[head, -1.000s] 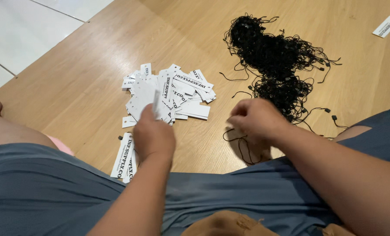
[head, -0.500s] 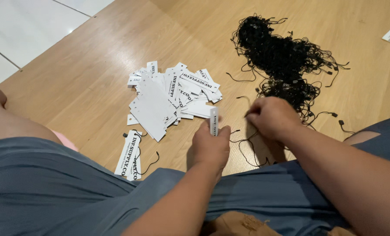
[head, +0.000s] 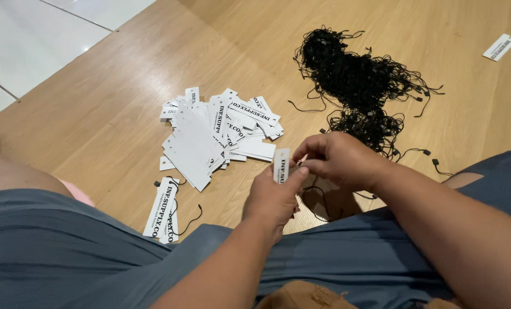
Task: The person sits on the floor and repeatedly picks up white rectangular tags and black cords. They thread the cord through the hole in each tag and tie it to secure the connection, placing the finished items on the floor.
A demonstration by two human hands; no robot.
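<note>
My left hand (head: 275, 197) has come off the pile of tags (head: 218, 134) at frame centre, fingers pinched shut on one white tag (head: 281, 165), upright. My right hand (head: 338, 159) closes in, pinching a black string (head: 318, 200) beside it.

A loose heap of white paper tags (head: 218, 134) lies on the wooden floor (head: 123, 86), beside white tiles (head: 32, 40); one stray tag (head: 500, 47) lies far off.
</note>
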